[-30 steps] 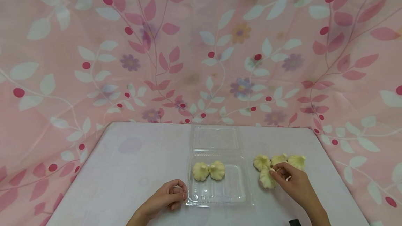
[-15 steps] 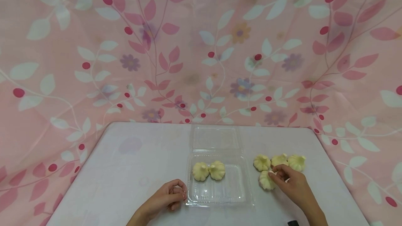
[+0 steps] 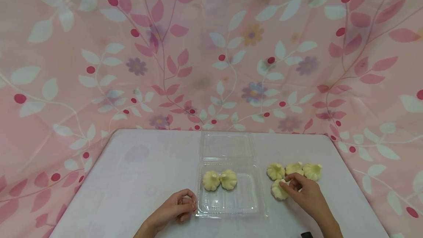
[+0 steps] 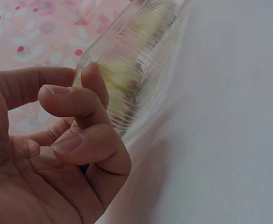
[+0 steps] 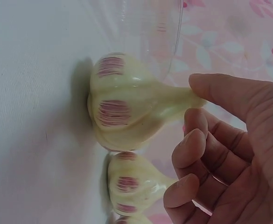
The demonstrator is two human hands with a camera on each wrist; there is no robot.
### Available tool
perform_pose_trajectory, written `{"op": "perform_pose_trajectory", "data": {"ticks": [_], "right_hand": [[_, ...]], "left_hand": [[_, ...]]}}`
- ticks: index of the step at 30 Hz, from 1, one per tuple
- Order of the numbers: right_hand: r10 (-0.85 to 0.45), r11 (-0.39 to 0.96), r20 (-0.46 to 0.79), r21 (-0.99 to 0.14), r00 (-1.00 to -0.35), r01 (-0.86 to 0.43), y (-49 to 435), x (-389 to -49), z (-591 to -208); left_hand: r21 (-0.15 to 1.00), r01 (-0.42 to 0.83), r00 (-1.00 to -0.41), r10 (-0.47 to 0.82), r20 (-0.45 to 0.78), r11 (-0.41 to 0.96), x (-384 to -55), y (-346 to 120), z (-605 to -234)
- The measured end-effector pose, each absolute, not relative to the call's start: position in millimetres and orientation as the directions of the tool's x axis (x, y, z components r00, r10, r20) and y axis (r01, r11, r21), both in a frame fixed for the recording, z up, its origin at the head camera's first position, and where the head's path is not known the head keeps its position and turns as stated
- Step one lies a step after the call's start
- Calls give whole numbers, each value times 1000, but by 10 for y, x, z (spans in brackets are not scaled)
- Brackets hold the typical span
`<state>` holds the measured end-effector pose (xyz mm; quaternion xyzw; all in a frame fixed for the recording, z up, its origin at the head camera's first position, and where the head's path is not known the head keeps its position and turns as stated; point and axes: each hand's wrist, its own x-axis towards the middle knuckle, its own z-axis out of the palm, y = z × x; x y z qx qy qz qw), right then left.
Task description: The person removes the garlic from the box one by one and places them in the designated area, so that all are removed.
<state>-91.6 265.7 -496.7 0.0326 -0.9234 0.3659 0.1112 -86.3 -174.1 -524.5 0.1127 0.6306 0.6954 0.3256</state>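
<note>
Pink flowered cloth (image 3: 211,47) walls the room left, back and right of the white surface (image 3: 138,179); the left hand (image 3: 176,206), fingers curled, pinches the left rim of the open clear tub (image 3: 242,198); two bulbs (image 3: 210,181) sit inside; further right, the right hand (image 3: 305,194) pinches one garlic bulb (image 3: 277,191) by its stem, near three more bulbs (image 3: 275,172); a dark object (image 3: 306,235) shows at the front.

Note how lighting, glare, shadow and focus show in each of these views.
Head: glints on the clear container; left wrist: dim, garlic bulbs blurred through it, soft shadow across the white tabletop; right wrist: gloss on the nearest bulb, shadow beside it, floral backdrop out of focus.
</note>
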Motion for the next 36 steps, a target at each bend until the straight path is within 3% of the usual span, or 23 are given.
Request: {"op": "perform_pose_trajectory", "data": {"ticks": [7, 36], "right_hand": [[19, 750, 152, -655, -988, -87, 2683, -915, -4949], [-38, 748, 287, -627, -957, -218, 2639, -860, -4822]], "left_hand": [[950, -313, -763, 595, -253, 1, -863, -1741, -5254], [950, -312, -761, 597, -254, 6, -851, -1748, -5236]]}}
